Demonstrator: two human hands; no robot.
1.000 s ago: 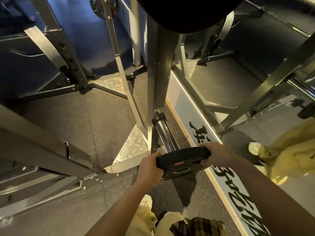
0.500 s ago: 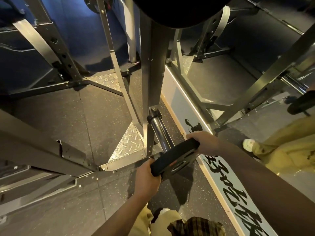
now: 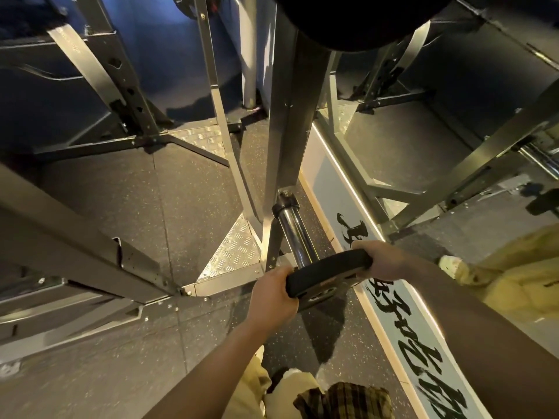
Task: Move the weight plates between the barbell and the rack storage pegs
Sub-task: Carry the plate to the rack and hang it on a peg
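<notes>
A small black weight plate [image 3: 328, 272] is held edge-up at the near end of a chrome storage peg [image 3: 295, 234] that juts from the silver rack upright [image 3: 290, 122]. My left hand [image 3: 273, 293] grips the plate's near-left rim. My right hand [image 3: 382, 260] grips its far-right rim. The plate covers the tip of the peg, so I cannot tell how far the peg passes through its hole. A large black plate [image 3: 351, 19] hangs on the rack at the top of the view.
Silver rack beams [image 3: 90, 249] cross the left side above dark rubber flooring. A diamond-plate foot [image 3: 234, 252] lies at the upright's base. A mirror [image 3: 453, 146] with a white lettered border [image 3: 423, 358] runs along the right and reflects the rack and yellow trousers [image 3: 520, 276].
The plate has been kept at the peg's end in both hands. It tilted steeply half a second ago and has levelled somewhat now.
</notes>
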